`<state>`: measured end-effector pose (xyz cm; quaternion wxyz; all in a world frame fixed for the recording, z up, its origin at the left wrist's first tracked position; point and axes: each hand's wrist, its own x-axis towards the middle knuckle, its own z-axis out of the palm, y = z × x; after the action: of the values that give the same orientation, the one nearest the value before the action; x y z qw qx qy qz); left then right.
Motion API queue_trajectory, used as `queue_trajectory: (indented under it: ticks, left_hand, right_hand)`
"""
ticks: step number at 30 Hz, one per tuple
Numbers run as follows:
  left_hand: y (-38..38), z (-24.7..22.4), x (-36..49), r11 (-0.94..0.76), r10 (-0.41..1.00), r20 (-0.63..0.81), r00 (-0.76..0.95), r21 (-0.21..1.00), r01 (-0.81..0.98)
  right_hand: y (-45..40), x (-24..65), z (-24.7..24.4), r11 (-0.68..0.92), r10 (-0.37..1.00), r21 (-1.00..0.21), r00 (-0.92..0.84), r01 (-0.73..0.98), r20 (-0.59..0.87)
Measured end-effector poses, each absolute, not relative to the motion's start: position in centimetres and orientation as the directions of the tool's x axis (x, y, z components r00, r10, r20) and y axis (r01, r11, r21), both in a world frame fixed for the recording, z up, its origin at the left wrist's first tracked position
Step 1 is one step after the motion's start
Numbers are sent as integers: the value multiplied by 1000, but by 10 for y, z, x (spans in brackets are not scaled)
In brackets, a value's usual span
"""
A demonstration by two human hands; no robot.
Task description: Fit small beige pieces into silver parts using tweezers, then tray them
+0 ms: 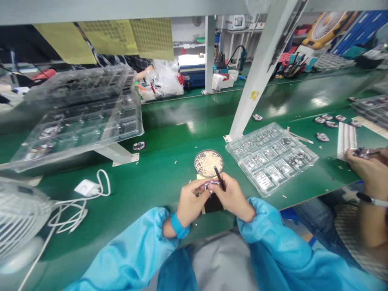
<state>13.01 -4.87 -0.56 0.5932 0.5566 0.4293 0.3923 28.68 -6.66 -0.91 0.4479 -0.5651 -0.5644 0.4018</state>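
You are in what looks like a small-parts workshop: a long green desk (163,173) runs across the frame, a clear tray (246,169) of little pieces lies right of centre, tools (294,68) stand upper right, and a co-worker's hand (368,165) shows far right.

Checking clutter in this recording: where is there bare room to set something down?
Mostly bare bench lies between the charger and left hand, also beyond the dish. Crowded: around the right hand, by dish and clear tray.

left hand (191,202): fingers (195,185) curled | right hand (234,196): fingers bent | arms (133,240): converging forward
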Motion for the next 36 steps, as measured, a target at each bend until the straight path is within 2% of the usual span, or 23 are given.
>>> queue_trajectory:
  ticks: [4, 7, 11, 17, 20, 26, 31, 33, 36]
  left_hand:
    - [-49, -5, 133, 68, 952, -67, 299, 998, 6]
    - [-46, -5, 132, -21, 940, -9, 342, 996, 83]
    - [-42, -7, 129, -160, 932, 82, 353, 967, 196]
    - [-42, -7, 129, -233, 918, 123, 377, 937, 262]
    - [-42, -5, 129, -230, 917, 109, 383, 930, 287]
    - [-39, -4, 128, -232, 927, 117, 358, 926, 297]
    - [-38, -1, 126, -289, 928, 183, 323, 902, 319]
    - [-24, 2, 121, -326, 926, 210, 313, 863, 386]
    - [22, 12, 104, -301, 952, 196, 235, 735, 607]
  right_hand:
    - [-67, 287, -12, 40, 996, -959, 66, 281, 61]
    - [-67, 293, -12, 47, 996, -945, 58, 324, 69]
    - [-64, 310, 2, 163, 978, -883, 42, 440, 202]
    - [-55, 324, 15, 369, 926, -850, -233, 376, 299]
    - [-55, 326, 10, 441, 892, -803, -295, 401, 342]
    - [-56, 325, 6, 475, 875, -672, -383, 568, 296]
    - [-47, 317, 9, 486, 869, -664, -391, 568, 301]
    - [-38, 315, 6, 498, 864, -669, -377, 551, 333]
    - [-22, 317, -5, 464, 884, -649, -275, 603, 377]
